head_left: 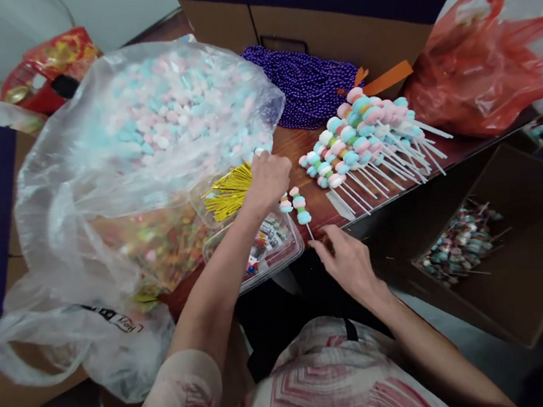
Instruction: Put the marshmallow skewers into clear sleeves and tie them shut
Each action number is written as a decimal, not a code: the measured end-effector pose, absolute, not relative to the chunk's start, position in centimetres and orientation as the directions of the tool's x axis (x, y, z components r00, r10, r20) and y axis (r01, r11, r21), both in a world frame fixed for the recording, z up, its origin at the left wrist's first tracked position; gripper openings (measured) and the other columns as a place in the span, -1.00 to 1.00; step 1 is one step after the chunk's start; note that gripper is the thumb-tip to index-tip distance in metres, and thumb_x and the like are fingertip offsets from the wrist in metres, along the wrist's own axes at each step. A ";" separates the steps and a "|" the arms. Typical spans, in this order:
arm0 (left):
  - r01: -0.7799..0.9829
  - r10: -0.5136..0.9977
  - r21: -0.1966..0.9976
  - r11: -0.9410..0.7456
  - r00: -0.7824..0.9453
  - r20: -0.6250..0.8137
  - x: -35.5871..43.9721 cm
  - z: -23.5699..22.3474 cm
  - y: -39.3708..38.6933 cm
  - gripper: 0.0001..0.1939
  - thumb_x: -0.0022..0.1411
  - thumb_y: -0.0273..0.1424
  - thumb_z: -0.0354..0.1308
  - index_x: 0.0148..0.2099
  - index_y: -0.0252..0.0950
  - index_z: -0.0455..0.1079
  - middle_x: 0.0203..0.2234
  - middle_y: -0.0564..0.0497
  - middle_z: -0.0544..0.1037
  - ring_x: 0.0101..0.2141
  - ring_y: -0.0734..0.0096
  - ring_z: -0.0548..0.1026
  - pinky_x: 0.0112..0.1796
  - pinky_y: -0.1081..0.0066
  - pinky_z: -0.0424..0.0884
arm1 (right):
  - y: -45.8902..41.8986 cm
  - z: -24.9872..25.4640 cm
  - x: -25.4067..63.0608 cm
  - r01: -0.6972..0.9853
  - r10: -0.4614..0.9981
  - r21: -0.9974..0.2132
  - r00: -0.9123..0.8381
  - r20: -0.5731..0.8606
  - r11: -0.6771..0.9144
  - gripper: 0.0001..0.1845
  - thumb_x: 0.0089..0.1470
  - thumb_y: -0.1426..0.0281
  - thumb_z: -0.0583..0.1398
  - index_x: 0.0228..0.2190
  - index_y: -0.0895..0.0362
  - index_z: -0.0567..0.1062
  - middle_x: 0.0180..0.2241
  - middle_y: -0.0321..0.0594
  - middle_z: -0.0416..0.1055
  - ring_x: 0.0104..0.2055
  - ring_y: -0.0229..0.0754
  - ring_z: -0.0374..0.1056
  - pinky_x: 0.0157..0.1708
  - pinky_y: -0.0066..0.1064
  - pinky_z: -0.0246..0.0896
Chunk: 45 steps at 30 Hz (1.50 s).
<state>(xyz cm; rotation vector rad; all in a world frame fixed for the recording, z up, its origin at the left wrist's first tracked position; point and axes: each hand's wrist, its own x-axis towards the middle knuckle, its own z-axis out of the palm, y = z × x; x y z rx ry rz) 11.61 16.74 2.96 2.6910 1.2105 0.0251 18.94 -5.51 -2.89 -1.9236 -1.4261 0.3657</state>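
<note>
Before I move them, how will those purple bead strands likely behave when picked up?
The purple bead strands will probably sag and drape, since they lie in soft curves. Their small, shiny beads may slide over one another, and with so many strands massed together, they could feel fairly heavy.

Pastel candy skewer (301, 206); beside clear box (299, 243)

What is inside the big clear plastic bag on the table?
Through the bag, loose pink, blue and white sweets show; whatever lies deeper is covered by them and can't be seen.
</note>
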 end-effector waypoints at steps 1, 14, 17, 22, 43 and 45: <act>0.739 0.735 0.155 -0.655 0.672 -0.096 11.9 2.7 16.9 -0.77 0.23 -0.58 0.12 -0.22 -0.32 0.61 -0.26 -0.29 0.60 0.01 -0.16 0.43 0.09 -0.04 0.23 | -4.9 -2.8 18.4 0.773 0.925 -0.608 0.344 0.162 -0.181 -0.81 0.29 0.24 0.20 -0.26 0.11 0.49 -0.39 -0.18 0.57 -0.39 -0.14 0.47 -0.46 -0.39 0.12; 0.750 0.745 0.219 -0.624 0.656 -0.120 12.5 2.4 16.5 -0.75 0.28 -0.47 0.21 0.00 -0.32 0.53 -0.20 -0.21 0.62 -0.08 0.02 0.55 -0.06 0.20 0.39 | -3.2 -2.8 20.3 0.743 0.895 -0.597 0.437 0.094 -0.301 -0.79 0.27 0.36 0.08 -0.35 0.10 0.48 -0.50 -0.19 0.53 -0.50 -0.15 0.39 -0.46 -0.37 -0.02; 0.679 0.690 0.330 -0.656 0.716 -0.101 12.7 1.8 16.3 -0.74 0.26 -0.50 0.21 0.00 -0.32 0.54 -0.22 -0.15 0.63 -0.13 0.12 0.56 -0.08 0.27 0.39 | -4.1 -3.4 21.4 0.682 0.870 -0.690 0.468 0.155 -0.244 -0.75 0.28 0.31 0.08 -0.38 0.08 0.49 -0.53 -0.24 0.49 -0.55 -0.22 0.31 -0.43 -0.40 0.07; 0.639 0.649 0.417 -0.647 0.748 -0.140 13.2 0.7 16.4 -0.82 0.25 -0.53 0.15 -0.35 -0.32 0.58 -0.33 -0.15 0.63 -0.22 0.18 0.56 -0.10 0.30 0.38 | -4.4 -3.7 21.4 0.657 0.851 -0.725 0.486 0.198 -0.207 -0.75 0.28 0.31 0.09 -0.37 0.09 0.52 -0.51 -0.24 0.50 -0.52 -0.22 0.33 -0.40 -0.40 0.13; 0.640 0.638 0.483 -0.597 0.744 -0.198 12.3 1.5 15.2 -0.69 0.30 -0.51 0.05 -0.34 -0.38 0.63 -0.41 -0.13 0.65 -0.30 0.27 0.54 -0.16 0.35 0.38 | -3.1 -3.8 21.4 0.741 0.865 -0.598 0.478 0.153 -0.304 -0.71 0.25 0.34 0.09 -0.38 0.11 0.58 -0.51 -0.18 0.52 -0.45 -0.18 0.37 -0.41 -0.38 -0.01; 0.665 0.652 0.480 -0.572 0.724 -0.227 12.4 1.9 14.7 -0.71 0.32 -0.48 0.07 -0.28 -0.39 0.64 -0.38 -0.13 0.66 -0.30 0.26 0.55 -0.17 0.35 0.38 | -2.9 -3.5 21.3 0.751 0.870 -0.571 0.478 0.121 -0.333 -0.71 0.25 0.35 0.09 -0.38 0.11 0.58 -0.50 -0.18 0.52 -0.45 -0.17 0.37 -0.42 -0.38 -0.06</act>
